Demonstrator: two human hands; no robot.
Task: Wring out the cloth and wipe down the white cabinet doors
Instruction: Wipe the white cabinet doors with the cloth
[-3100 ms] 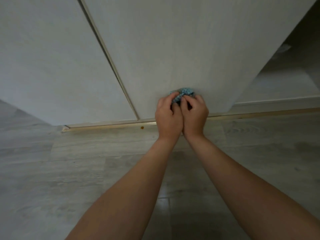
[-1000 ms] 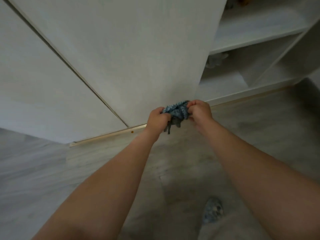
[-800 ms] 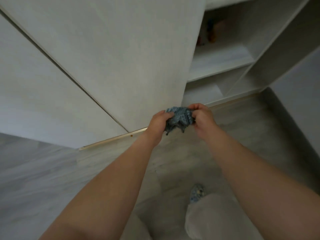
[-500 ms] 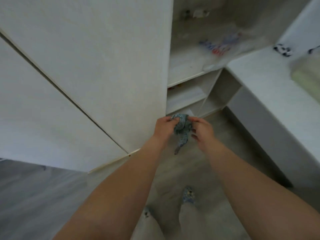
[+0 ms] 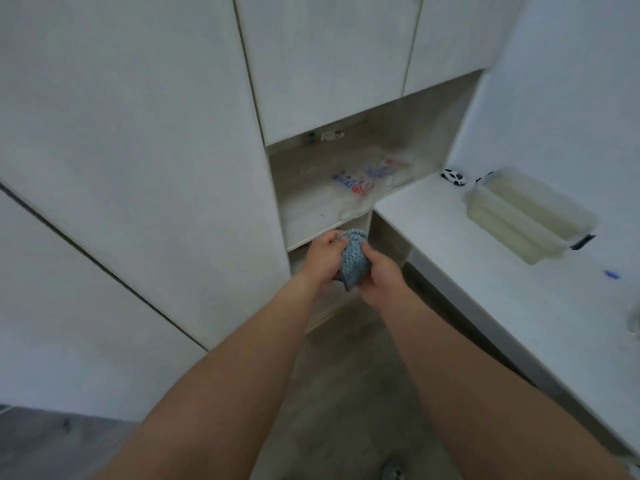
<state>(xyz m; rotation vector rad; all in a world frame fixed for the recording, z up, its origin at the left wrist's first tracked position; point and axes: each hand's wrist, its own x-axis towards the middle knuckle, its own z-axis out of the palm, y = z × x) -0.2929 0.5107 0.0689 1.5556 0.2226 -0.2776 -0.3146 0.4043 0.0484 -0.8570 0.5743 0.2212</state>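
Note:
A bunched blue cloth (image 5: pixel 352 259) is held between both my hands in mid-air, in front of the cabinet's open shelves. My left hand (image 5: pixel 323 258) grips its left side and my right hand (image 5: pixel 379 275) grips its lower right side. The tall white cabinet doors (image 5: pixel 138 140) fill the left and centre of the view. Two smaller white upper doors (image 5: pixel 329 57) hang above the open shelf niche.
An open shelf (image 5: pixel 322 209) holds a clear printed plastic bag (image 5: pixel 367 178). A white counter (image 5: pixel 502 271) runs along the right with a translucent plastic tub (image 5: pixel 526 213), a toy car (image 5: pixel 454 176) and a small blue object (image 5: pixel 612 274). Grey floor (image 5: pixel 329 393) lies below.
My view has swung up and to the right from the door's bottom edge to the shelves and counter. Both hands lifted the cloth off the door and bunched it tighter between them.

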